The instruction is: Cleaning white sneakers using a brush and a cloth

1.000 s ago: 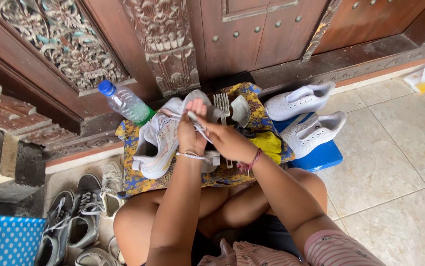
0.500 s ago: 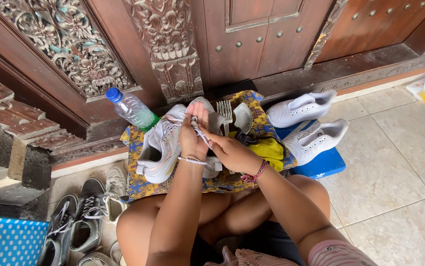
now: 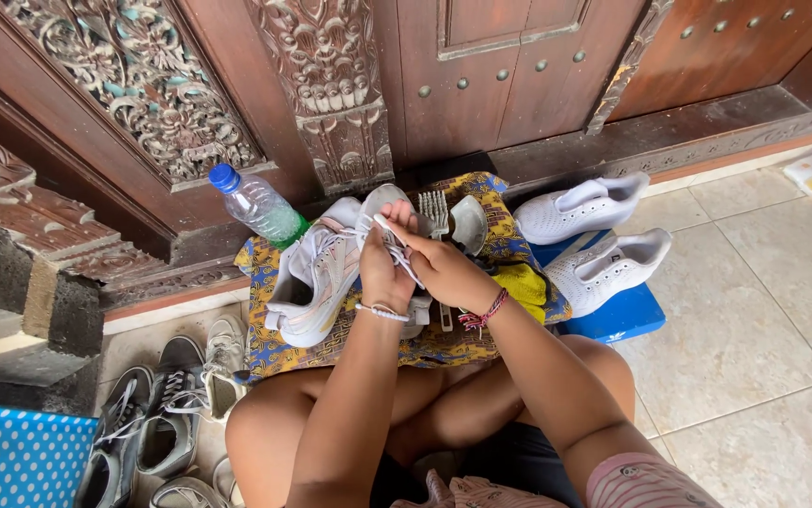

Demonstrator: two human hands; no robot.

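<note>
We're sitting cross-legged on the tile floor (image 3: 754, 339) in front of a carved wooden door (image 3: 481, 75), with a patterned cloth (image 3: 274, 348) spread out ahead of our knees. Our left hand (image 3: 385, 268) is closed around a white shoe (image 3: 397, 202) that it's mostly hiding, and our right hand (image 3: 444, 268) is pinching a white lace (image 3: 404, 259) between the fingertips, right up against the left hand. That shoe is sitting on the cloth with its long axis running away from us toward the door; can't really tell which end is the toe since our hands are covering it. Its mate (image 3: 317, 277) is lying just to the left on the cloth, long axis slanting from lower left up toward the door.

A clear bottle (image 3: 260, 207) with a blue cap is leaning at the cloth's top left corner. A fork (image 3: 436, 212) is lying just beyond our right hand, tines pointing at the door, and a yellow rag (image 3: 524, 282) is bunched up beside our right wrist. Two more white sneakers (image 3: 594, 235) are sitting to the right on a blue box (image 3: 613, 320), and dark sneakers (image 3: 143, 423) are piled on the floor by our left knee.
</note>
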